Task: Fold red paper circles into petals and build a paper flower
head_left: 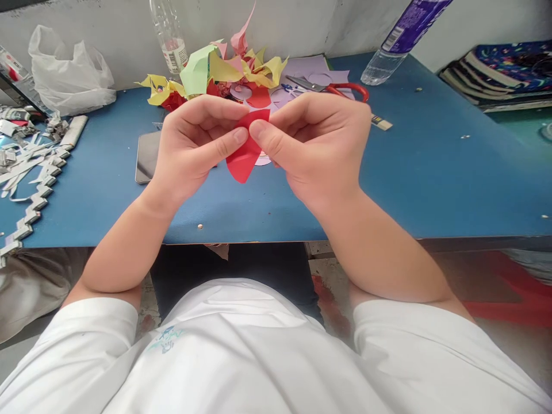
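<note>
A small red piece of paper (pixel 244 161), creased and pointed toward its lower end, is pinched between my two hands above the blue table. My left hand (pixel 194 138) grips its left edge with thumb and fingers. On the opposite side, my right hand (pixel 319 138) presses its thumb onto the paper near the top. Both thumbs almost meet; the fingertips behind the paper are partly hidden. Just beyond the hands lie folded paper pieces (pixel 198 72) in yellow, green, pink and red. Red-handled scissors (pixel 349 87) rest behind my right hand on light purple paper (pixel 310 66).
A dark phone-like slab (pixel 146 158) lies by my left wrist. Folded paper strips (pixel 41 192) form a zigzag chain at the left, near a white plastic bag (pixel 69 75). A clear bottle (pixel 168 40) and a purple-labelled bottle (pixel 401 37) stand at the back of the blue table (pixel 452 172).
</note>
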`<action>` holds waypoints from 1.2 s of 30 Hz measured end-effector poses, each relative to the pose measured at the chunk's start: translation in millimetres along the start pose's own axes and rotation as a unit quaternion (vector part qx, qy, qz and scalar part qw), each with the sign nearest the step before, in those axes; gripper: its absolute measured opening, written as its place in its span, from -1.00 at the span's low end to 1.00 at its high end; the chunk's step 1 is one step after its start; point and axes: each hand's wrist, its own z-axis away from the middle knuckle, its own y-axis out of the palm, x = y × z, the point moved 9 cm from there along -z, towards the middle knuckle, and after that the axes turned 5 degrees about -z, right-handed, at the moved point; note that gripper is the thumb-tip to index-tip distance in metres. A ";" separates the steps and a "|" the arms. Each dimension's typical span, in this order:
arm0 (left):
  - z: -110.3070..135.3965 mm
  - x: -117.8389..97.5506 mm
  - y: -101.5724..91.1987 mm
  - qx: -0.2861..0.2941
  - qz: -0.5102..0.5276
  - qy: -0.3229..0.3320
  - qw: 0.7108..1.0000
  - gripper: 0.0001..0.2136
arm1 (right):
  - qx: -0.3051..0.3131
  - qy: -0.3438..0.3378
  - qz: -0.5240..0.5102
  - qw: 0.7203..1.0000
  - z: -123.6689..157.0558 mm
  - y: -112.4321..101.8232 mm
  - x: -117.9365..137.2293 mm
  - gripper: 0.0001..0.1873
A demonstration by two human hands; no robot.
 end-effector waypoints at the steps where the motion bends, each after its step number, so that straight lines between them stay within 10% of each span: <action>1: 1.4 -4.3 1.5 -0.001 0.003 0.009 1.000 -0.52 | 0.002 -0.003 -0.009 1.000 -0.2 0.0 -2.2 -0.28; 9: 3.2 -3.1 13.5 -0.011 0.019 0.025 0.999 -0.54 | 0.051 0.080 0.020 0.995 8.5 0.9 -31.9 -0.19; 27: 4.0 13.7 3.9 -0.059 -0.018 -0.013 0.998 -0.68 | -0.004 0.060 -0.005 0.998 0.1 -4.2 -10.5 -0.30; 36: -2.6 20.3 -5.0 -0.005 0.016 -0.059 0.998 -0.53 | 0.030 -0.051 -0.110 0.992 -2.2 3.7 4.1 -0.54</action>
